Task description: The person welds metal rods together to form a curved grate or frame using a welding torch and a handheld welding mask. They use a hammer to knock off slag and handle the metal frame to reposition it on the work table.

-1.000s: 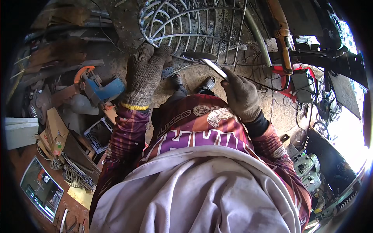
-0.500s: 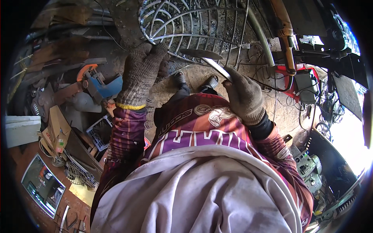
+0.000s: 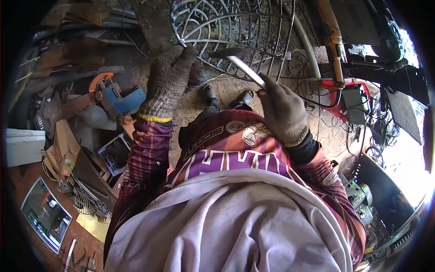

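Note:
A curved metal grille (image 3: 226,42) of bent bars and concentric arcs stands at the top, beyond my feet. My left hand (image 3: 171,75), in a thick knitted glove, is closed at the grille's near left corner; its fingertips are partly hidden. My right hand (image 3: 282,106), also gloved, grips the pale flat handle of a chipping hammer (image 3: 246,69). The hammer's dark, pointed head lies over the near edge of the grille, to the right of my left hand. Whether the head touches the bars I cannot tell.
A blue and orange machine (image 3: 118,97) stands at left, near cardboard (image 3: 65,147) and a black crate (image 3: 113,154). An orange-brown power tool (image 3: 334,38) hangs at upper right, above a red-framed box (image 3: 355,99) and loose cables. A dark open case (image 3: 385,186) sits lower right.
My right hand has tilted the hammer, its head rising a little and its handle now steeper. The grille has shifted slightly right in view, while my left hand stays at its corner.

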Action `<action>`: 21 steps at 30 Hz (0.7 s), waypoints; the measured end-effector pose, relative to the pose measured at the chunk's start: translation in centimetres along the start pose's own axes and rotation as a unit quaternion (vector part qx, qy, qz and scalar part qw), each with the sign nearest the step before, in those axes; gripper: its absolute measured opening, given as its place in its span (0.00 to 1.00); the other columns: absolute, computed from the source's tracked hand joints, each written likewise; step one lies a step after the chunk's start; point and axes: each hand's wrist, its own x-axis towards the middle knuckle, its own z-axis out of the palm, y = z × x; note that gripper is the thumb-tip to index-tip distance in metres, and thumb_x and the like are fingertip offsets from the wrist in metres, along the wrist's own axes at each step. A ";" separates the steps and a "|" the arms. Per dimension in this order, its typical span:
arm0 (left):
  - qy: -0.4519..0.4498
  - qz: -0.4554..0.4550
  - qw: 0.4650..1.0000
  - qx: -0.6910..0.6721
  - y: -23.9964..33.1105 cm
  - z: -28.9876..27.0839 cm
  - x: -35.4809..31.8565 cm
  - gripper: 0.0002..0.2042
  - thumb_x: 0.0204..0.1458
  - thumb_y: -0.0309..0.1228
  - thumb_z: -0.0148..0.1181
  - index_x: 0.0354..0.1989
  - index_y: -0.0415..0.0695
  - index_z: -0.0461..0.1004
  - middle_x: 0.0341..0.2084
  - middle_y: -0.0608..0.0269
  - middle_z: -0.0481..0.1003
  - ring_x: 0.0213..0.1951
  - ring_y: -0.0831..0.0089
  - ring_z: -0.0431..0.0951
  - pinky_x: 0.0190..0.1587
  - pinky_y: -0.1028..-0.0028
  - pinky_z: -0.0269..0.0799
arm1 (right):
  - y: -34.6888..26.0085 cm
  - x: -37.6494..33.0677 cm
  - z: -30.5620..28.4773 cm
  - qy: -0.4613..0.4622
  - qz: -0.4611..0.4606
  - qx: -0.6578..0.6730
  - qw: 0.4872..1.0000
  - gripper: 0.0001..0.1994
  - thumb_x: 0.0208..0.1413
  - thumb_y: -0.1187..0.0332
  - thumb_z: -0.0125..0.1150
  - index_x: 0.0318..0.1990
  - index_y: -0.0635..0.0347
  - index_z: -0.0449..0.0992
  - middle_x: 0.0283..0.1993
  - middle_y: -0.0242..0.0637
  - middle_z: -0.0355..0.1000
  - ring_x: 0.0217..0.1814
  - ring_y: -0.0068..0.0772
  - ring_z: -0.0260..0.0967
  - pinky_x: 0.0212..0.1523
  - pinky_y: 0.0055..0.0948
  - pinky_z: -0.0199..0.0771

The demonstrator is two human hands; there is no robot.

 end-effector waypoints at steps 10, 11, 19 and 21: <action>0.020 -0.011 0.996 0.083 0.6 0.2 -0.3 0.16 0.61 0.41 0.57 0.36 0.37 0.77 0.22 0.62 0.78 0.24 0.75 0.78 0.27 0.73 0.72 | -1.2 -0.2 -0.2 -0.029 0.030 -0.040 0.998 0.20 0.57 0.66 0.60 0.58 0.54 0.73 0.34 0.48 0.76 0.34 0.52 0.77 0.32 0.44 0.77; 0.010 -0.017 0.997 0.079 1.0 0.2 -0.5 0.16 0.62 0.41 0.56 0.36 0.37 0.77 0.22 0.62 0.78 0.23 0.75 0.78 0.27 0.73 0.72 | -1.2 -0.3 -0.2 -0.011 0.026 -0.024 0.999 0.19 0.58 0.65 0.60 0.57 0.54 0.73 0.34 0.49 0.76 0.34 0.52 0.77 0.32 0.44 0.77; 0.014 0.020 0.989 0.143 0.8 0.0 -0.4 0.17 0.61 0.41 0.56 0.35 0.36 0.77 0.23 0.61 0.77 0.24 0.74 0.79 0.28 0.73 0.73 | -1.8 -1.0 -0.2 0.002 0.035 0.003 0.999 0.18 0.58 0.66 0.60 0.55 0.59 0.74 0.35 0.51 0.76 0.36 0.54 0.77 0.35 0.44 0.77; -0.008 -0.017 0.998 0.065 1.4 0.1 -1.0 0.17 0.61 0.42 0.56 0.35 0.36 0.77 0.22 0.60 0.77 0.24 0.74 0.79 0.28 0.74 0.74 | -2.4 -0.9 -0.3 0.027 0.037 0.028 0.999 0.18 0.59 0.66 0.59 0.56 0.59 0.74 0.35 0.51 0.76 0.36 0.54 0.77 0.36 0.44 0.78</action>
